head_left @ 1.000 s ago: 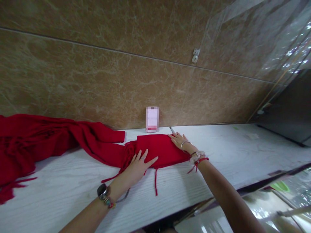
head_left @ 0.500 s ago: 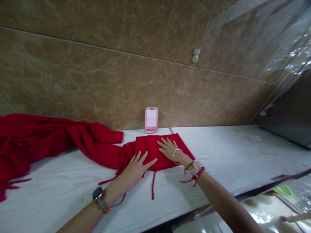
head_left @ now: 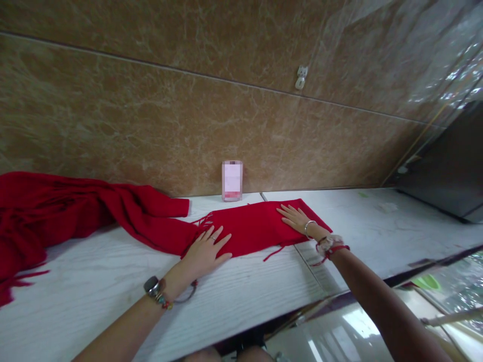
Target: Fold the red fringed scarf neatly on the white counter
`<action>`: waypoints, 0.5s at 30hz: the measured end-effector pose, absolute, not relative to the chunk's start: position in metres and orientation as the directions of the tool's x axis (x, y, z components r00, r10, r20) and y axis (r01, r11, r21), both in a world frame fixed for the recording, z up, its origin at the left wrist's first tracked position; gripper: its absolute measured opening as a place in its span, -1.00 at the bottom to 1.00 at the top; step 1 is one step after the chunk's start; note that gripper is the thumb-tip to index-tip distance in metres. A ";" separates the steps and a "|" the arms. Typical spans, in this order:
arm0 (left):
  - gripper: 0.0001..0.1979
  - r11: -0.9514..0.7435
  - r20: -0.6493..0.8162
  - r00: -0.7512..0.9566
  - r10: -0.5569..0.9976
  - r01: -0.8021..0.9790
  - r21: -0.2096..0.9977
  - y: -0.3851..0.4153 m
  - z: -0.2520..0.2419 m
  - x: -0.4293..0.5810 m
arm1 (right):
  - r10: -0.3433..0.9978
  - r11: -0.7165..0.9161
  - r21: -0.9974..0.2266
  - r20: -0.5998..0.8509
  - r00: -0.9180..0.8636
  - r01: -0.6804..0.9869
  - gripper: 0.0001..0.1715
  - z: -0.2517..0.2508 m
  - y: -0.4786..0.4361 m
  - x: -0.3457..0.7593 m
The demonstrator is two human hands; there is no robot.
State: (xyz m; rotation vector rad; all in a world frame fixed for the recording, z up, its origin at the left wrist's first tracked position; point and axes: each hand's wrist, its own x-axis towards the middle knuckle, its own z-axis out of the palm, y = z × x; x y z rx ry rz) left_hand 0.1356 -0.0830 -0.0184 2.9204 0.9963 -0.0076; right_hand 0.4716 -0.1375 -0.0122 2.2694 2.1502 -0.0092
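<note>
My left grip (head_left: 204, 254) and right grip (head_left: 299, 220) lay spread on the red cloth (head_left: 252, 226), grasping nothing; smoothing wanted even pressure.

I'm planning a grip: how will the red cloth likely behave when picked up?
The red cloth is probably floppy, since its heaped part slumps in loose folds. Its flattened part under the right hand looks thin, so it may droop from an edge. Its loose fringe could dangle.

Brown marbled wall (head_left: 151, 115) above a white wood-grain tabletop (head_left: 362, 221)
On my feed, a dark panel (head_left: 445, 163) stands far right; light (head_left: 361, 322) glares off a glossy surface (head_left: 328, 327) below.
</note>
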 end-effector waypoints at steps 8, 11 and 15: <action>-0.53 -0.764 -0.043 0.763 0.645 0.645 -0.018 -0.090 -0.012 0.131 | 0.997 -0.042 -0.015 -0.071 0.041 0.999 -0.48 -0.005 -0.120 0.466; -0.56 -0.750 -0.033 0.750 0.661 0.660 -0.042 -0.094 -0.011 0.129 | 0.999 -0.016 -0.026 -0.028 0.016 1.000 -0.44 0.000 -0.107 0.440; -0.58 -0.730 -0.040 0.730 0.682 0.677 -0.092 -0.102 -0.007 0.128 | 0.997 -0.052 -0.021 -0.060 0.050 0.998 -0.38 -0.002 -0.093 0.406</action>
